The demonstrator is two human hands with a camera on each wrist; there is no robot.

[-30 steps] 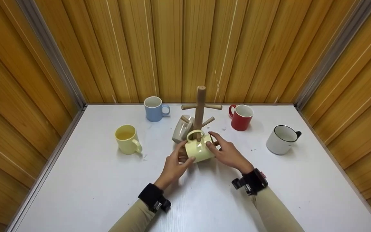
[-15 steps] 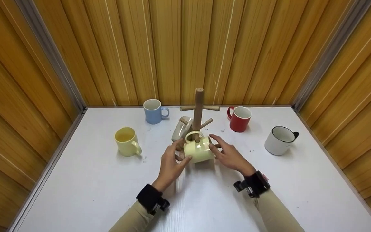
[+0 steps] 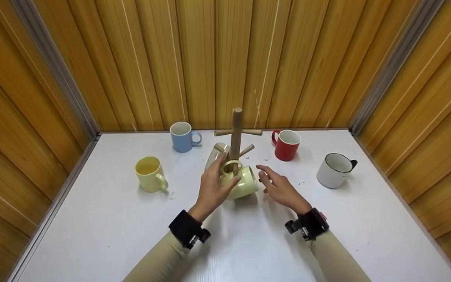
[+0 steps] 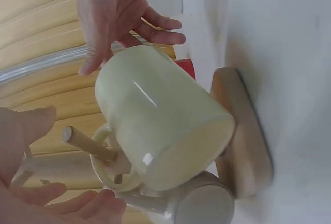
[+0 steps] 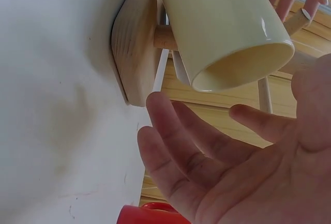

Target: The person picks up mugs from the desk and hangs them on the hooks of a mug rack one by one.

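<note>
A pale yellow mug (image 3: 246,187) hangs on its side by its handle from a low front peg of the wooden mug tree (image 3: 236,129). My left hand (image 3: 211,190) is at the mug's left side, partly hiding it from the head view. In the left wrist view, that hand's thumb and fingers are spread apart and do not grip the mug. Off the mug's open rim, my right hand (image 3: 283,192) holds nothing, its fingers relaxed; the right wrist view shows a gap between them and the mug. Behind, a greyish mug (image 3: 212,156) hangs tilted on another peg, partly hidden.
A blue mug (image 3: 181,138) and a yellow mug (image 3: 149,175) stand upright on the left of the white table (image 3: 104,219). To the right are a red mug (image 3: 287,146) and a white mug (image 3: 332,172) with a black handle. Wooden panels enclose the back and sides.
Both hands have let go of the pale yellow mug, which stays on its peg. The right hand has drawn back to the right; the left has moved up along the mug's handle side.
</note>
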